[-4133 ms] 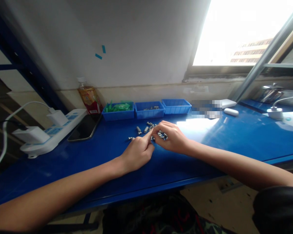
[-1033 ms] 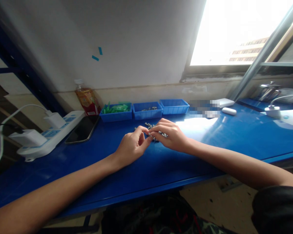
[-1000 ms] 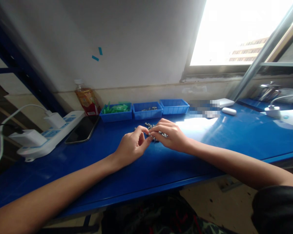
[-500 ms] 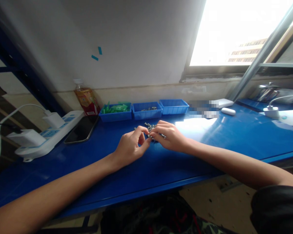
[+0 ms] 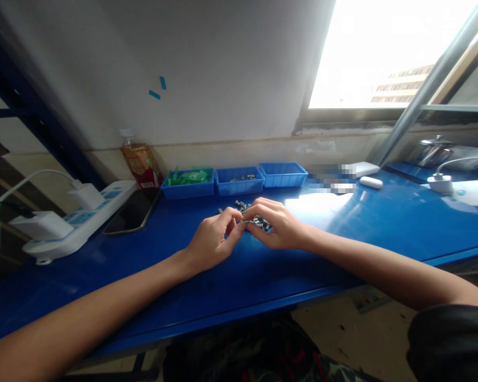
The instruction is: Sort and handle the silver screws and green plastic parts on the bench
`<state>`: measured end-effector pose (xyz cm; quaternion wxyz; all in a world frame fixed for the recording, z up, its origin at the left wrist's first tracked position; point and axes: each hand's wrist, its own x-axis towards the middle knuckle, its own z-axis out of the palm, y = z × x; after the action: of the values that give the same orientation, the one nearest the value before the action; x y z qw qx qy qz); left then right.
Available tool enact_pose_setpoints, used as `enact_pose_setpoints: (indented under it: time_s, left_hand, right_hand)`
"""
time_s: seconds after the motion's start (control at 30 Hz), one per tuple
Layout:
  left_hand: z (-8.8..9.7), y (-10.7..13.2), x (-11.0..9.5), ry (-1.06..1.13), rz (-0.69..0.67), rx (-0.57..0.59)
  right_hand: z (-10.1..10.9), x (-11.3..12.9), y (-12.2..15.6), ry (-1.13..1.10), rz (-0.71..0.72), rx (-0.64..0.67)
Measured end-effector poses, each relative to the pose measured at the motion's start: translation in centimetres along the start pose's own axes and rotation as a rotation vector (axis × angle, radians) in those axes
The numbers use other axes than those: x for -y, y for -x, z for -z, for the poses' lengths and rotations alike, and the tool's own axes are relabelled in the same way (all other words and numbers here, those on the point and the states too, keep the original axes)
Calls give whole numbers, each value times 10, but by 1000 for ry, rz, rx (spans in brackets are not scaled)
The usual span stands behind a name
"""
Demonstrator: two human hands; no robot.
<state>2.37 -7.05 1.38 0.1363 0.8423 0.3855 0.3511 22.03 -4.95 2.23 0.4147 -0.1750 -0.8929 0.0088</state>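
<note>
My left hand (image 5: 213, 241) and my right hand (image 5: 273, 225) meet over a small heap of metal screws (image 5: 250, 215) on the blue table (image 5: 263, 265). Thumb and forefinger of my left hand pinch together at a small metal piece. The fingers of my right hand curl round a small metal piece at the same spot. Several loose screws lie just behind the fingertips.
Three blue bins stand at the wall: one with green plastic parts (image 5: 188, 182), one with metal parts (image 5: 239, 181), one (image 5: 283, 174) whose contents do not show. A phone (image 5: 130, 211), a white power strip (image 5: 69, 223) and a bottle (image 5: 140, 162) are at the left. White devices (image 5: 442, 183) lie right.
Over four seconds the scattered screws have been drawn into a tighter heap under my hands. In the last second the hands barely moved; the fingertips stay together.
</note>
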Motion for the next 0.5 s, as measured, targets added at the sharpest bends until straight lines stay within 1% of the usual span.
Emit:
enact_pose_setpoints:
  time_s: [0.13,0.23,0.4,0.5]
  left_hand:
    - [0,0,-1,-20,0,26]
    - [-1,-1,-1,-88,-9,43]
    - [-4,0,0,-167,5,-9]
    - [-4,1,1,-189,-12,-20]
  right_hand:
    - [0,0,-1,16,-21,-20]
    - [1,-1,-1,34,-63,-18]
    - [0,-2,-1,39,-73,-16]
    - [-1,-4,0,29,-74,2]
